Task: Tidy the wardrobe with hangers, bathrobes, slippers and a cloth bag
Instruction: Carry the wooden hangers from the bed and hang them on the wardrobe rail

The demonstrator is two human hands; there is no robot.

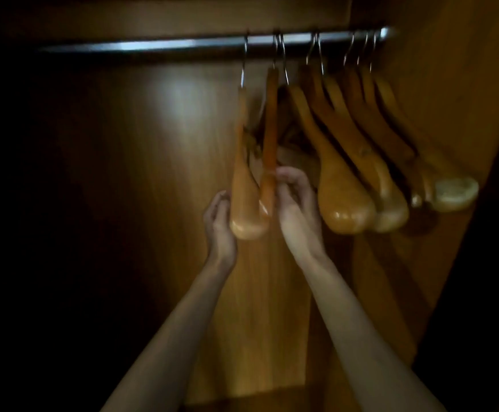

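Spacing the hangers on the rail — bathrobes, slippers and bag not in view.

At frame centre the left hand (220, 220) cups the broad end of the leftmost hanger (243, 185); the right hand (294, 197) pinches the second hanger (269, 138) beside it. Rightwards, more hangers (361, 162) bunch along the rail (182, 44) — next, probably slide these two into even spacing.

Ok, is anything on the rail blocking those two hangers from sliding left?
Nothing visible does. The rail left of the leftmost hanger shows bare metal. The other hangers all hang to the right, behind the right hand.
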